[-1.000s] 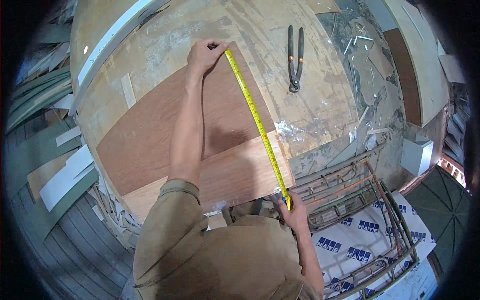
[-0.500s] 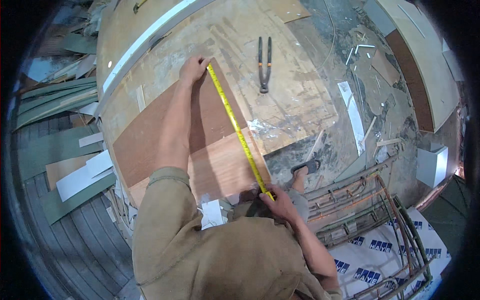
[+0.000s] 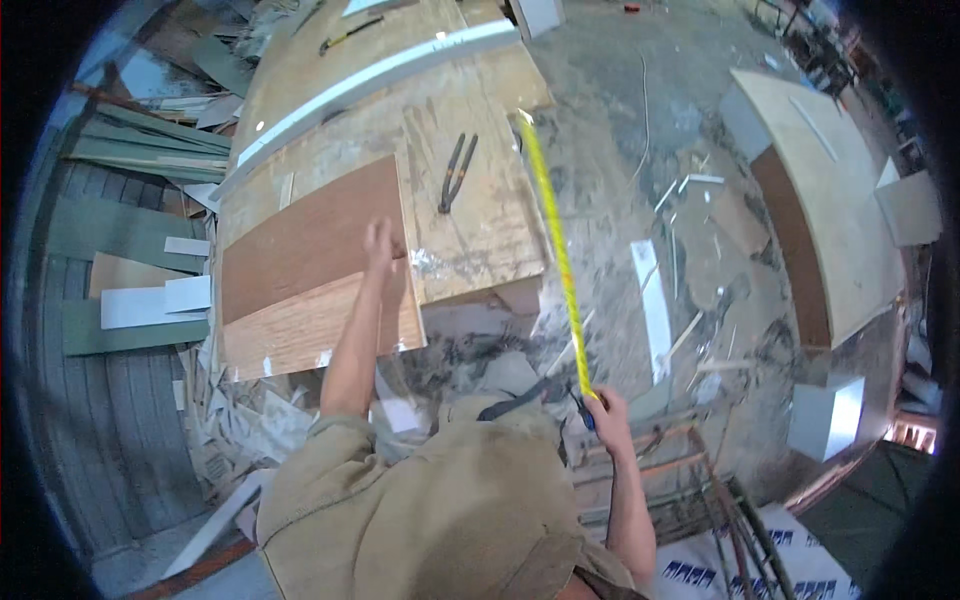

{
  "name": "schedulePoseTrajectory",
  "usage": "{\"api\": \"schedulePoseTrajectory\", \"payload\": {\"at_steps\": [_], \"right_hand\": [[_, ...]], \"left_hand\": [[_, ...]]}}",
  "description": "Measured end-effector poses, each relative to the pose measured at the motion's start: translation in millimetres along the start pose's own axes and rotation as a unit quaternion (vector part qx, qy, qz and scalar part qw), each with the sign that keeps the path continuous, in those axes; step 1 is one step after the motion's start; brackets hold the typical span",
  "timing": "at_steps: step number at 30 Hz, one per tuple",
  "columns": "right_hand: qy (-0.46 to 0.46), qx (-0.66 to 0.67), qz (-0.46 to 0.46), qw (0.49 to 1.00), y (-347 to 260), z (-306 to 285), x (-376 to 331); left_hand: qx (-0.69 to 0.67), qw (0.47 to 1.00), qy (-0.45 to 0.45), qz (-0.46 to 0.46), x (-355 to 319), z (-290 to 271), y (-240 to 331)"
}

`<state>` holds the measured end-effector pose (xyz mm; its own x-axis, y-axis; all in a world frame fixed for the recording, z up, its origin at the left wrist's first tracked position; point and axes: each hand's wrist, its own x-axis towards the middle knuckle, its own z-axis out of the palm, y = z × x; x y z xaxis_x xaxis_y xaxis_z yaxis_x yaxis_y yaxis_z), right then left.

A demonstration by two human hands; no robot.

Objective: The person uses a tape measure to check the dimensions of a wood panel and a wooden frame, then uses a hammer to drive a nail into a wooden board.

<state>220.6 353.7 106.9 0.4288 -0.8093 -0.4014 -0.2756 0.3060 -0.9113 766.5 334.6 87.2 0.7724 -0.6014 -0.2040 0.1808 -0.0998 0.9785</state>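
My right hand (image 3: 612,420) is closed around the dark case of a tape measure (image 3: 560,245). Its yellow blade runs out far and slightly left, past the right edge of the plywood, its far end unheld. My left hand (image 3: 380,243) is over the right part of a reddish-brown board (image 3: 312,238), near the seam with its lighter, wood-grained near strip. Motion smears those fingers, and I cannot tell whether they touch the board. Beyond the board's right edge, end-cutting pincers (image 3: 458,178) with dark handles and orange bands lie on the plywood top (image 3: 490,235).
A long white strip (image 3: 370,90) crosses the plywood, with a hammer (image 3: 350,36) beyond it. Offcuts and a white strip (image 3: 652,310) litter the floor at right. A large pale cabinet-like box (image 3: 830,200) and a small white box (image 3: 826,415) stand farther right. Metal rods (image 3: 725,500) are near my right forearm.
The tape measure has come off the board and swung right with my right hand. My left hand has let go of the blade's far end and moved nearer. The view has shifted.
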Motion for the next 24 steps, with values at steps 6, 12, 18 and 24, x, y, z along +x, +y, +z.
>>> {"api": "schedulePoseTrajectory", "payload": {"at_steps": [6,12,18,24], "right_hand": [[0.087,0.0,0.121,0.989,30.8,-83.3,-24.4],[0.176,0.146,0.041,0.973,56.3,-86.6,26.1],[0.218,0.088,0.022,0.972,14.9,-98.6,87.5],[0.267,-0.025,0.082,0.96,-28.2,-175.6,152.4]], "left_hand": [[0.155,0.976,0.027,0.153,-143.1,121.2,-59.5],[0.198,0.832,-0.49,0.172,-255.8,304.2,-63.7],[0.178,0.712,-0.673,-0.086,-230.6,406.3,-111.5],[0.239,0.632,-0.723,-0.143,-165.7,501.3,-93.2]]}}
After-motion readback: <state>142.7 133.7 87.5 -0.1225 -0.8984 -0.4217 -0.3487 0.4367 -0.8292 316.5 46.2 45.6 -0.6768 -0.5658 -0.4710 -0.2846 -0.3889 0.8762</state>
